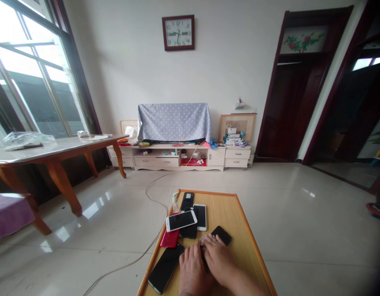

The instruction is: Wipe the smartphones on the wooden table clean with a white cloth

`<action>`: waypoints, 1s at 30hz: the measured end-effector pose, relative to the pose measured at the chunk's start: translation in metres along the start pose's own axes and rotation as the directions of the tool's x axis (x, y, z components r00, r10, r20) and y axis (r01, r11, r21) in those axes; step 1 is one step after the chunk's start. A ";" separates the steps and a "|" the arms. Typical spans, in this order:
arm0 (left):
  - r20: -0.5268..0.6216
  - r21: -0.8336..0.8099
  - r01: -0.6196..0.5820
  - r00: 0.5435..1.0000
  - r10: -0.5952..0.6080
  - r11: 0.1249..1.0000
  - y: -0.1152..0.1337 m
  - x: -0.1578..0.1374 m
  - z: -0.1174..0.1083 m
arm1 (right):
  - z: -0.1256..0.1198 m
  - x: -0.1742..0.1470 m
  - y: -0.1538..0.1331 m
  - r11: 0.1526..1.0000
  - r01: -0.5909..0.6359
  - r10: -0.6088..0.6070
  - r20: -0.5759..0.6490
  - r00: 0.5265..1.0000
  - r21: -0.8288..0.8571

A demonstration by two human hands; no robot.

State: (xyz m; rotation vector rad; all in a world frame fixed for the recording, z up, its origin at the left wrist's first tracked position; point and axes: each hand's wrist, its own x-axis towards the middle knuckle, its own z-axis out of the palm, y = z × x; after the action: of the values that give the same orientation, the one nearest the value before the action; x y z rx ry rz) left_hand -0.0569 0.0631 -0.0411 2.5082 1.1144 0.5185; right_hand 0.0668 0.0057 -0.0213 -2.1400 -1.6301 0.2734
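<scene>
My left hand (193, 263) is closed around the left side of a black phone (205, 258), which lies mostly hidden under both hands on the small wooden table. My right hand (217, 254) presses down over the same phone, fingers bent together. Something small and whitish shows at its fingertips, too small to name. Just beyond that hand lies another dark phone (222, 234). Left of my hands is a large black phone (165, 269). A white phone (181, 220) rests tilted on a red phone (170, 238) and a black one (189, 231).
Another white-edged phone (202, 217), a dark phone (187, 200) and a small clear spray bottle (175, 203) are at the far end of the wooden table (244, 246). A cable (147, 246) runs along the floor at left. A long table (69, 146) and low cabinet (156, 161) stand farther off.
</scene>
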 end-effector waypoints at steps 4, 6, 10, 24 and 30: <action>0.062 0.033 0.010 0.998 -0.012 0.999 -0.001 -0.001 -0.003 | -0.005 -0.012 -0.011 0.999 0.052 -0.052 0.027 0.998 0.017; 0.087 0.042 0.022 0.996 -0.026 0.999 0.000 -0.002 -0.005 | -0.007 -0.024 -0.012 0.997 0.074 -0.075 0.034 0.997 0.008; 0.107 0.042 0.050 0.993 -0.054 0.998 0.003 -0.001 -0.010 | -0.015 -0.049 -0.004 0.995 0.095 -0.096 0.042 0.994 0.013; 0.141 0.095 0.018 0.990 -0.031 0.995 0.015 0.001 -0.016 | -0.014 -0.055 0.003 0.997 0.039 -0.037 -0.022 0.999 0.060; 0.073 0.087 0.021 0.997 -0.027 0.996 0.020 0.001 -0.014 | -0.028 -0.039 0.027 0.998 -0.051 0.053 -0.061 0.997 0.024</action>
State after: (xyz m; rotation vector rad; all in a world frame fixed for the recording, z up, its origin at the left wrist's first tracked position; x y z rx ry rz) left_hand -0.0497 0.0539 -0.0198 2.5613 1.1608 0.3752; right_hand 0.0908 -0.0433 -0.0129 -2.1551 -1.5318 0.2374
